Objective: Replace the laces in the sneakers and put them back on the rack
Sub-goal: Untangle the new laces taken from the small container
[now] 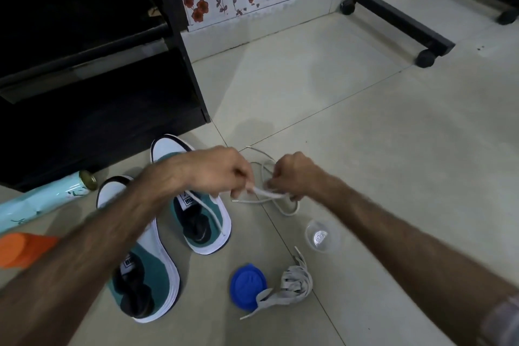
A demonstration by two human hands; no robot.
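Observation:
Two white-and-teal sneakers stand side by side on the tiled floor: the right sneaker [206, 222] and the left sneaker [151, 275], both partly under my left forearm. My left hand [222, 171] and my right hand [292, 174] each pinch a thin white lace [269, 195] just above the floor, to the right of the sneakers. One strand of it trails across the right sneaker's opening, and loops lie under my right hand. A bundle of flat grey laces [295, 284] lies nearer me.
A dark shoe rack [98, 87] stands at the left behind the sneakers. A blue lid [247, 288] and a clear plastic cup [321, 236] lie on the floor. A pale blue roll [42, 202] and an orange object [19, 248] are at the left. A black wheeled frame [398, 19] stands far right.

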